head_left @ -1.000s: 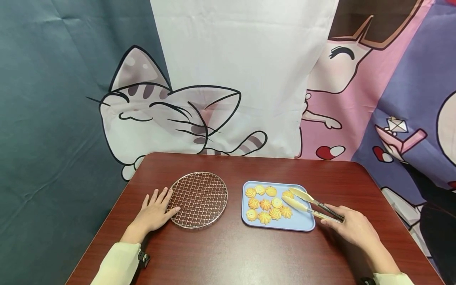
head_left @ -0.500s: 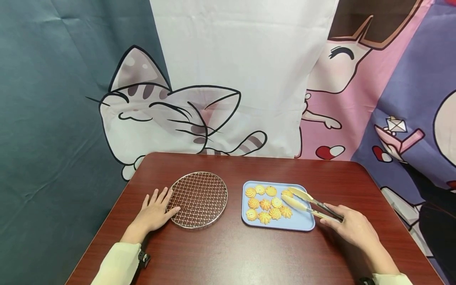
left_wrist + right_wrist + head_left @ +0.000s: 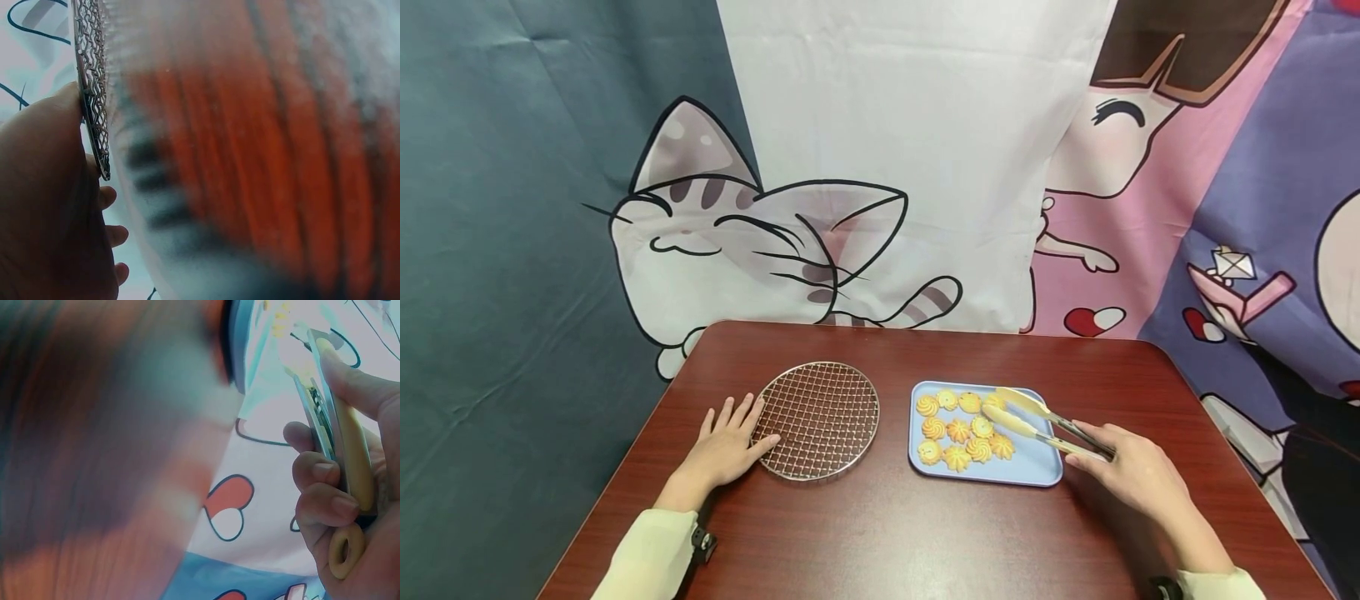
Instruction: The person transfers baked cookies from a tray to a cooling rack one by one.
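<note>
In the head view my left hand lies with fingers spread at the left side of a round wire cooling rack, its thumb over the rim. The left wrist view shows the rack edge-on beside that thumb. My right hand grips a pair of food tongs with pale tips. Those tips stand apart around one cookie at the back right of the group, close over a light blue tray. Several piped cookies lie in rows on the tray. In the right wrist view, fingers curl around the tongs' handle.
The tray and rack stand apart on a reddish-brown wooden table. Behind the table hangs a cloth printed with a cartoon cat and figures. The table's far edge runs close to the cloth.
My right hand has moved slightly left with the tongs, and the cookie between the tips has shifted left too. My left hand and the rack have stayed put.
</note>
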`<state>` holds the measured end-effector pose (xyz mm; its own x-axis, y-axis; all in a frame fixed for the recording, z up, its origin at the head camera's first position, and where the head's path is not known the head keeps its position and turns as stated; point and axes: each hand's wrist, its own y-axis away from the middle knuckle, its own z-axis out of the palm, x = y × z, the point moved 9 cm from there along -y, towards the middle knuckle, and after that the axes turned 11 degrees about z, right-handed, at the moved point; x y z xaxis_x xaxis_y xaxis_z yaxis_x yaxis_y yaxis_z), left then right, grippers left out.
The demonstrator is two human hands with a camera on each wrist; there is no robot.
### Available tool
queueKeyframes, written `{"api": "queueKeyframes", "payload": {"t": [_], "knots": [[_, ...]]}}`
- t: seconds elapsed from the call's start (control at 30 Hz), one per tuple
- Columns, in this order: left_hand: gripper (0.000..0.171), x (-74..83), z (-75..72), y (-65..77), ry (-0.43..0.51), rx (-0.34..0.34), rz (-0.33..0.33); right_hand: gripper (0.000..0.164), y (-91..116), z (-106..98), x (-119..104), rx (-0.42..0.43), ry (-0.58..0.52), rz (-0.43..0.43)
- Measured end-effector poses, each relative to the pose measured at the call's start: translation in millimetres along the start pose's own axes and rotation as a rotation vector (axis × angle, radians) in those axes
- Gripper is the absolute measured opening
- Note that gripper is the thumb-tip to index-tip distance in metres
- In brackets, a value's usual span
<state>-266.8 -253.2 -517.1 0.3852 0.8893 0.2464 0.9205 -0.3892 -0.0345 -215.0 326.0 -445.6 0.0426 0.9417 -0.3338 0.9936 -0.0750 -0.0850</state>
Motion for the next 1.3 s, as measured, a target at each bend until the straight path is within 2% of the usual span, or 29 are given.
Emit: {"api": "queueKeyframes", "payload": {"t": [0.4, 0.67, 0.87, 1.3], "knots": [[0.082, -0.1, 1.6, 0.1, 0.013, -0.011, -0.006, 0.058, -11, 0, -34, 0.024, -0.005, -0.103], [0.082, -0.4, 0.9, 1.6, 0.02, 0.007, 0.002, 0.058, -19, 6, -52, 0.027, -0.016, -0.133], [0.084, -2.4, 3.4, 0.2, 0.019, -0.01, -0.011, 0.057, -24, 11, -69, 0.022, -0.025, -0.17], [0.086, -2.9, 4.9, 1.9, 0.015, -0.007, -0.011, 0.057, -35, 27, -104, -0.033, -0.037, -0.192]]}}
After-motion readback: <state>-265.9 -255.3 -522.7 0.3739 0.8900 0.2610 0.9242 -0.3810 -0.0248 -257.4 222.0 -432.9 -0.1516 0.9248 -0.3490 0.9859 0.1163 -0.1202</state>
